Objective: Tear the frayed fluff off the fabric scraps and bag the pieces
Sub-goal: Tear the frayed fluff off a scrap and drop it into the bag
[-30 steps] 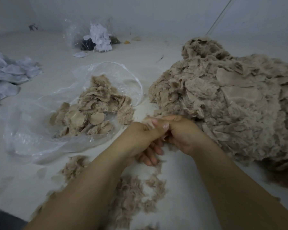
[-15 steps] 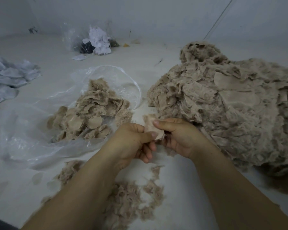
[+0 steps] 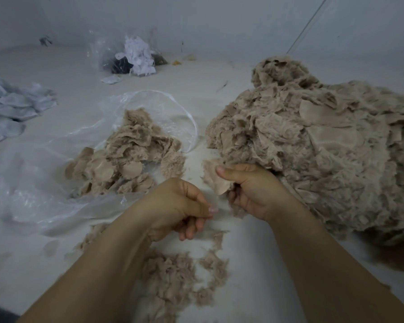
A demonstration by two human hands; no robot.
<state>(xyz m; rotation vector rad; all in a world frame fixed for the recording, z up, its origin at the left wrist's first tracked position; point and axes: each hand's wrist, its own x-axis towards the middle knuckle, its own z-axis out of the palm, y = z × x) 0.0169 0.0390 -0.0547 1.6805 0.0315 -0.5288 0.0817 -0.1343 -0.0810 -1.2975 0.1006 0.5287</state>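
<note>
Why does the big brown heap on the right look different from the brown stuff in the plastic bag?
The big heap is far larger than the bagged pieces. The heap lies bare on the table; the pieces sit in the clear plastic bag. The heap looks fluffier; several bagged pieces show smooth round faces. Both are beige fabric.

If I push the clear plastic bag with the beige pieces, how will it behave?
The clear plastic bag looks thin and crumpled, so it would probably wrinkle and slide, not hold shape. The beige pieces lie loosely at its open mouth, so some may spill.
</note>
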